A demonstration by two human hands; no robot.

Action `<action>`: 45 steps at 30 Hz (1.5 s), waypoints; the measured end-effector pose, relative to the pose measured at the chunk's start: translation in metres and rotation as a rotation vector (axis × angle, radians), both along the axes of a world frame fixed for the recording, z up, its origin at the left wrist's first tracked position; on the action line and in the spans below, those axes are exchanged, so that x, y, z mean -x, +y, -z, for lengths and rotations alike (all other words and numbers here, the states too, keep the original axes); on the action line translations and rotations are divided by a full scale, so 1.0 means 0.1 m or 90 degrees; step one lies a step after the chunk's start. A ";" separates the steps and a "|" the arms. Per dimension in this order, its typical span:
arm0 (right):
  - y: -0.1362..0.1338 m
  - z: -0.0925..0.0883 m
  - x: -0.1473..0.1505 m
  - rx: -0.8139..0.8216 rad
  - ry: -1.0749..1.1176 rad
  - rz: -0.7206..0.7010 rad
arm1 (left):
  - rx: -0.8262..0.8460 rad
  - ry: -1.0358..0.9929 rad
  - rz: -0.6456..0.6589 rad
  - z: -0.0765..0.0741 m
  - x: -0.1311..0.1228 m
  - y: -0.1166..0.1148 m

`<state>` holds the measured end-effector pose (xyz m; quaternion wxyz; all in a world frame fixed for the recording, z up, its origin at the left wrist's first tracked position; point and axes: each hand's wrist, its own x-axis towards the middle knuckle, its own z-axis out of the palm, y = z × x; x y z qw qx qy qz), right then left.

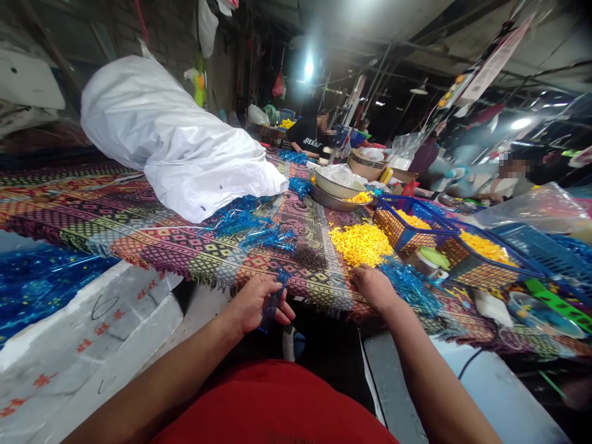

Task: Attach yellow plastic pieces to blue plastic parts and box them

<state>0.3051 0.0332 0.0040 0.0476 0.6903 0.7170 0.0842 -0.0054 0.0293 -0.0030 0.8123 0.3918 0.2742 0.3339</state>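
Though meshed, blue basket of yellow pieces

Both bare forearms stretch forward. Left hand sits closer in, fingers curled shut in a pinch. Right hand is farther out, palm down, knuckles up, fingers probably loose but they're mostly hidden.

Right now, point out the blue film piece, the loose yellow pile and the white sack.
blue film piece (272, 306): head view, middle of the visible strip.
yellow pile (361, 243): head view, middle of the heap.
white sack (185, 142): head view, bulging side.
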 end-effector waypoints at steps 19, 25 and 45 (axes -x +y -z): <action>-0.31 -0.18 0.97 -0.233 0.562 -0.249 | -0.035 0.069 -0.048 -0.12 -0.24 -0.20; -0.35 -0.16 1.24 -0.219 0.567 -0.332 | -0.063 0.068 -0.044 -0.13 -0.30 -0.26; -0.22 0.04 1.01 -0.254 0.533 -0.296 | -0.102 0.181 -0.116 -0.02 -0.21 -0.18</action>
